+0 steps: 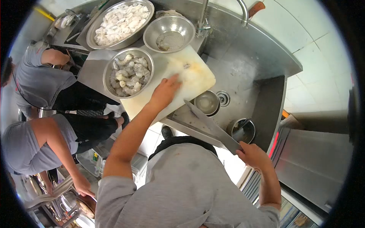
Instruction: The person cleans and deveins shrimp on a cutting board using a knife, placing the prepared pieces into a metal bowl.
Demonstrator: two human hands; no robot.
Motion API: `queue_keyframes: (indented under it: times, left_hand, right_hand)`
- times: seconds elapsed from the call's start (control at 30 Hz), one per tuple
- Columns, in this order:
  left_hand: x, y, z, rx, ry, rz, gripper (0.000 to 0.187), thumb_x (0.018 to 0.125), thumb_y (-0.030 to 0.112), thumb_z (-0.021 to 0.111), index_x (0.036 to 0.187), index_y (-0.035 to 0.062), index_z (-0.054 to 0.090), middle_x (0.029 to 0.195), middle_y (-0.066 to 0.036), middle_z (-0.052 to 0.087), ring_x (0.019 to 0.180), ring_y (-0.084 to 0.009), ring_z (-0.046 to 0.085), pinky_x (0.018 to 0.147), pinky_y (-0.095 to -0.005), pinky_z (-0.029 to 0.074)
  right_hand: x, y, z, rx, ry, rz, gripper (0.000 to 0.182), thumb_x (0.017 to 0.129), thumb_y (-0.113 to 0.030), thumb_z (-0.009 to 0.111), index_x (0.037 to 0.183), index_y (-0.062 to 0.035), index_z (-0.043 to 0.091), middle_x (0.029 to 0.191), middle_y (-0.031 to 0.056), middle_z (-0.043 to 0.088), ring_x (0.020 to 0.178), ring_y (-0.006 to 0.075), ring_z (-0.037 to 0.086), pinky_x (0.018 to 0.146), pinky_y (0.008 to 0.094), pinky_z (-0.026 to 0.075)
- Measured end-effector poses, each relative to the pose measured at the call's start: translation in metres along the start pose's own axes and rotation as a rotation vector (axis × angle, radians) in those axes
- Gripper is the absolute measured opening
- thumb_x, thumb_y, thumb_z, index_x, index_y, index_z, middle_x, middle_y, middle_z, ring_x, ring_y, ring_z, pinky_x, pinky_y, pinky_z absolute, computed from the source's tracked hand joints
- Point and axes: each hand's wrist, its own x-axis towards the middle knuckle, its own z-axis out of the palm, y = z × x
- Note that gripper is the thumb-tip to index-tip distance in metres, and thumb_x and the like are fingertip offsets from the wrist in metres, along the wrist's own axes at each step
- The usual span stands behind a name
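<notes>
My left hand (165,91) lies flat, fingers apart, on a white cutting board (192,74) that rests over the edge of a steel sink. My right hand (254,155) grips the handle of a large cleaver (211,125), whose blade points up-left toward the board's near edge. A steel bowl of raw grey shrimp (129,72) stands on the board's left side, close to my left hand. A small bit of shrimp (186,66) lies on the board beyond my fingers.
A large tray of peeled white shrimp (121,22) and a steel bowl with some scraps (169,33) stand behind the board. The sink (243,76) holds two small pots (207,102) (242,130), with a tap (243,11) above. Two people in grey shirts (42,81) (26,148) work at left.
</notes>
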Motion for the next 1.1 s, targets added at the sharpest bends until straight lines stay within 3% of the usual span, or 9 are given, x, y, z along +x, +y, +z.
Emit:
queue_keyframes:
  times: [0.13, 0.3, 0.47, 0.6, 0.67, 0.73, 0.87, 0.97, 1.1]
  left_hand:
    - [0.011, -0.004, -0.004, -0.041, -0.151, -0.024, 0.035, 0.078, 0.001, 0.061, 0.112, 0.0065, 0.057, 0.117, -0.015, 0.054, 0.108, -0.0362, 0.053, 0.091, -0.0442, 0.049]
    - [0.065, -0.007, -0.062, -0.268, 0.241, -0.102, 0.036, 0.082, 0.011, 0.066, 0.116, 0.0038, 0.057, 0.116, -0.021, 0.056, 0.105, -0.0407, 0.056, 0.089, -0.0471, 0.048]
    - [0.113, -0.050, -0.144, -0.274, 0.512, -0.212, 0.036, 0.085, 0.027, 0.069, 0.111, 0.0025, 0.065, 0.112, -0.021, 0.064, 0.101, -0.0365, 0.062, 0.088, -0.0435, 0.049]
    - [0.071, -0.105, -0.161, 0.017, 0.303, -0.493, 0.022, 0.089, 0.025, 0.060, 0.091, 0.0047, 0.068, 0.092, -0.018, 0.068, 0.086, -0.0358, 0.065, 0.077, -0.0466, 0.049]
    - [0.041, -0.120, -0.143, 0.033, -0.013, -0.433, 0.019, 0.090, 0.021, 0.055, 0.093, 0.0063, 0.066, 0.090, -0.016, 0.067, 0.086, -0.0350, 0.064, 0.076, -0.0472, 0.049]
    - [0.021, -0.136, -0.103, 0.134, -0.161, -0.146, 0.017, 0.088, 0.017, 0.055, 0.099, 0.0108, 0.066, 0.099, -0.014, 0.064, 0.095, -0.0337, 0.062, 0.078, -0.0454, 0.051]
    - [0.017, -0.090, -0.086, 0.393, -0.335, -0.081, 0.019, 0.085, 0.010, 0.056, 0.101, 0.0072, 0.065, 0.117, -0.010, 0.054, 0.109, -0.0342, 0.055, 0.084, -0.0432, 0.053]
    - [0.016, -0.096, -0.079, 0.460, -0.360, -0.050, 0.024, 0.084, 0.010, 0.059, 0.107, 0.0058, 0.062, 0.113, -0.013, 0.056, 0.104, -0.0357, 0.057, 0.084, -0.0443, 0.053]
    - [0.028, -0.079, -0.111, 0.174, -0.202, -0.276, 0.024, 0.082, 0.010, 0.062, 0.105, 0.0036, 0.057, 0.107, -0.017, 0.057, 0.098, -0.0375, 0.059, 0.081, -0.0461, 0.052]
  right_hand:
    - [-0.010, -0.007, -0.004, 0.232, 0.089, 0.221, 0.025, 0.094, -0.026, 0.054, 0.099, -0.0017, 0.054, 0.068, 0.0170, 0.065, 0.057, 0.0301, 0.066, 0.054, 0.0440, 0.052]
    - [-0.001, 0.001, 0.023, 0.400, 0.232, 0.202, 0.022, 0.094, -0.022, 0.055, 0.095, -0.0002, 0.052, 0.062, 0.0105, 0.062, 0.051, 0.0206, 0.063, 0.044, 0.0374, 0.049]
    - [0.013, 0.004, 0.040, 0.361, 0.284, 0.084, 0.024, 0.093, -0.024, 0.057, 0.096, -0.0003, 0.052, 0.064, 0.0113, 0.062, 0.052, 0.0223, 0.064, 0.045, 0.0382, 0.049]
    - [0.023, 0.009, 0.052, 0.429, 0.250, 0.090, 0.025, 0.093, -0.024, 0.057, 0.096, -0.0001, 0.051, 0.064, 0.0131, 0.062, 0.051, 0.0241, 0.064, 0.044, 0.0392, 0.049]
    - [0.024, 0.004, 0.051, 0.420, 0.216, 0.109, 0.025, 0.093, -0.024, 0.057, 0.096, 0.0002, 0.051, 0.064, 0.0146, 0.062, 0.051, 0.0255, 0.064, 0.043, 0.0395, 0.049]
    - [0.028, -0.004, 0.045, 0.380, 0.167, 0.141, 0.026, 0.093, -0.024, 0.057, 0.096, 0.0007, 0.051, 0.065, 0.0160, 0.062, 0.051, 0.0269, 0.064, 0.043, 0.0397, 0.050]
    - [0.033, -0.015, 0.039, 0.321, 0.137, 0.114, 0.028, 0.093, -0.026, 0.056, 0.097, 0.0016, 0.051, 0.069, 0.0196, 0.065, 0.054, 0.0316, 0.065, 0.045, 0.0419, 0.051]
    - [0.040, -0.019, 0.041, 0.298, 0.124, 0.106, 0.031, 0.093, -0.028, 0.057, 0.097, 0.0025, 0.051, 0.074, 0.0218, 0.066, 0.058, 0.0338, 0.066, 0.049, 0.0431, 0.052]
    - [0.044, -0.015, 0.047, 0.282, 0.147, 0.084, 0.033, 0.093, -0.029, 0.057, 0.099, 0.0032, 0.052, 0.080, 0.0249, 0.067, 0.066, 0.0360, 0.067, 0.058, 0.0444, 0.053]
